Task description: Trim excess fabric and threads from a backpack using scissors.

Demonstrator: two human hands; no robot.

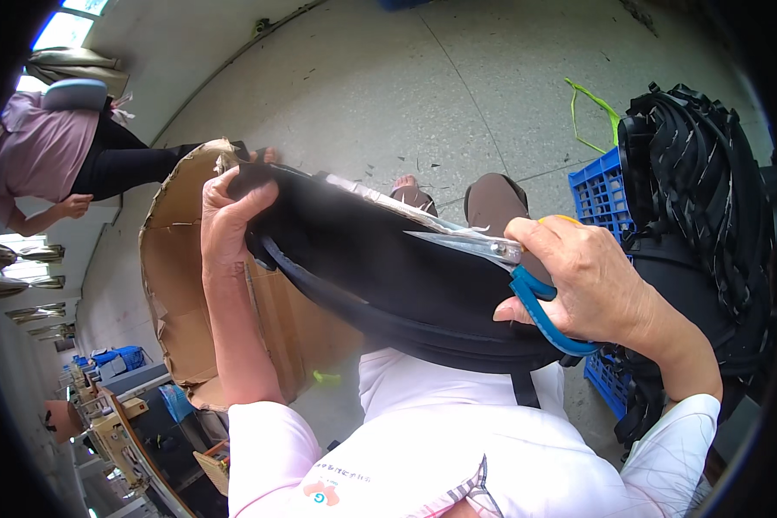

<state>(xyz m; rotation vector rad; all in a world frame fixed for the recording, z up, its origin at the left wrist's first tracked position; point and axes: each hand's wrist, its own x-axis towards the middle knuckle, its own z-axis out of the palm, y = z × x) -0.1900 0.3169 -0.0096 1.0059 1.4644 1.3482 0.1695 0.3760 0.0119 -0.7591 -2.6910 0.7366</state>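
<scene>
Black piece (380, 276): held aloft above the floor (337, 78), in front of the white shirt (457, 432), no surface beneath it. Its long curved body slants from upper left to lower right. A frayed pale strip (380, 201) runs along its far edge.

Left hand (233, 216): I have the fingers pinched firmly on the black piece's upper left end, thumb on the near face. Right hand (591, 285): fingers wrapped on the blue handles of the scissors (511, 252), blades pointing left, near the pale strip. Whether the blades are parted around material I cannot tell.

Step, as I judge it: scissor work along that pale strip. Notes on doing it well:
1. I should pull the left end away from the right hand, so that the strip lies taut; slack cloth would probably fold between the blades.
2. I should run the blades parallel to the edge; a tip angled inward could nick the black face.
3. Short bites seem best on the curve, turning the piece rather than the wrist.
4. Left thumb and fingers must sit clear of the blade line, since the tips point their way.

Surroundings: cardboard box (177, 285) behind the left forearm; blue crate (600, 194) on the floor at right, dark straps (708, 207) heaped over its edge.
</scene>
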